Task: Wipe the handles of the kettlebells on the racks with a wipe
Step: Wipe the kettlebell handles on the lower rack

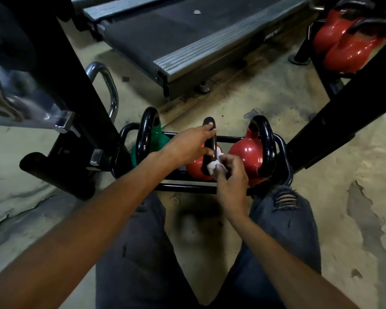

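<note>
While left hand (187,146) grips handle (210,142), right hand (232,182) round wipe (212,167); treadmill lettering (273,34) maybe "PRO".

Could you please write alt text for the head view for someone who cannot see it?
A person's right hand presses a white wipe to the black handle of the middle red kettlebell, whose top the left hand grips. It sits on a low black rack between a green kettlebell and a second red kettlebell.
</note>
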The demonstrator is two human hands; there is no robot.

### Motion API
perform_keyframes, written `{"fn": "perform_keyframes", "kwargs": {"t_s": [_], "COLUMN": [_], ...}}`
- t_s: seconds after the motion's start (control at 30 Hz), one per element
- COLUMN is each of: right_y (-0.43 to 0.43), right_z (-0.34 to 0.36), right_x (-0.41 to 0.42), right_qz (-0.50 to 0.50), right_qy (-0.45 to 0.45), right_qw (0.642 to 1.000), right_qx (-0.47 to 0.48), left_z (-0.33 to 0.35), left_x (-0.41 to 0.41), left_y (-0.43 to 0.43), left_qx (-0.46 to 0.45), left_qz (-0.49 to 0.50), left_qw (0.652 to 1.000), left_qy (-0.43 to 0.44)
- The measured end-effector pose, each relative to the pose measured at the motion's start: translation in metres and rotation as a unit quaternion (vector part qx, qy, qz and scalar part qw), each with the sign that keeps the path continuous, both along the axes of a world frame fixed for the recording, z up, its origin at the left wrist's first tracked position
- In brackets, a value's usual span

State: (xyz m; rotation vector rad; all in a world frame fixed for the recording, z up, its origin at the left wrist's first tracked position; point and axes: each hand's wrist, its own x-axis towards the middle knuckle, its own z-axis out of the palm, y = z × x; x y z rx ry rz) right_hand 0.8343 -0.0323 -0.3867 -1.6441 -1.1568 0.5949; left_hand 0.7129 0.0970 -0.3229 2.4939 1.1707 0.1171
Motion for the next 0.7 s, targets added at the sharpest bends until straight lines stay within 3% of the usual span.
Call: {"fn": "perform_keyframes", "kwargs": {"t_s": [0.17,0.27,0.43,0.53,0.7], "right_y": [0.054,0.079,0.075,0.084,0.063], "right_z": [0.021,0.034,0.028,0.035,0.015], "right_x": [-0.006,-0.001,0.011,0.014,-0.005], "right_qz": [-0.07,-0.076,-0.122,-0.138,-0.11], "right_qy": [0.313,0.403,0.459,0.417,0.319], "right_qw": [0.939,0.897,0.866,0.894,0.937], "right_qx": [-0.123,-0.168,-0.16,-0.094,-0.087], "left_z": [0.001,0.002,-0.001,0.0,0.005], "left_x": [0.001,0.003,0.002,0.001,-0.006], "left_y": [0.006,0.006,0.007,0.002,-0.008], "left_qx": [0.017,0.02,0.002,0.003,0.052], "left_qz": [-0.016,-0.011,0.002,0.016,0.059], "left_qw": [0.999,0.998,0.999,1.0,0.997], "left_qy": [0.045,0.051,0.036,0.016,0.004]}}
